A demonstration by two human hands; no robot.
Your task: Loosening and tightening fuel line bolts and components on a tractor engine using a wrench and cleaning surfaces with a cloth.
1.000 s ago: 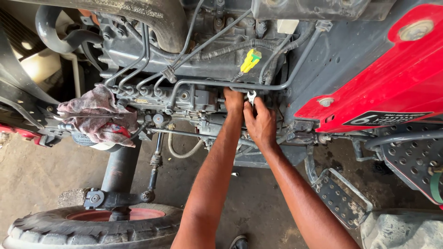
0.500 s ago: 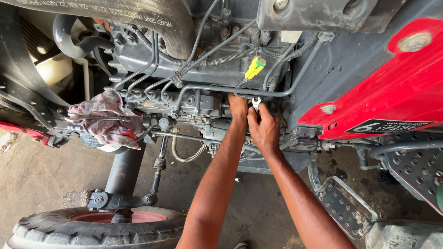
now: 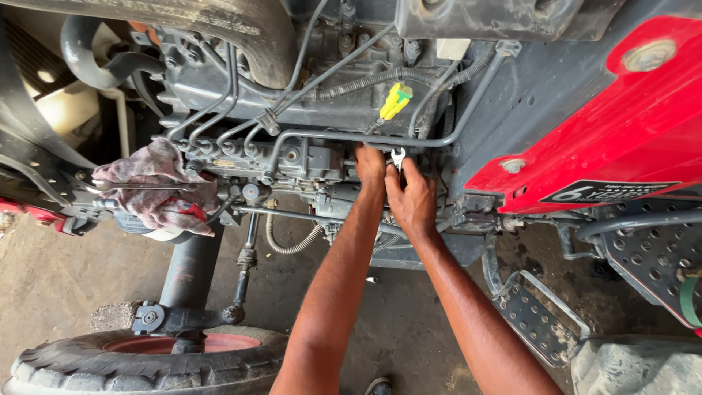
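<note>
Reaching into the dark grey engine block [image 3: 292,110], both hands meet just under a thin curved metal pipe [image 3: 351,136]. The right hand [image 3: 413,201] is clenched around a small silver open-ended spanner [image 3: 398,156], whose head pokes up beside the red painted body panel [image 3: 621,132]. The left hand [image 3: 371,167] presses against the engine next to it; whether its fingers grip anything cannot be told. Pipes crowd the hands closely. A grimy pinkish rag [image 3: 157,183] lies well apart.
</note>
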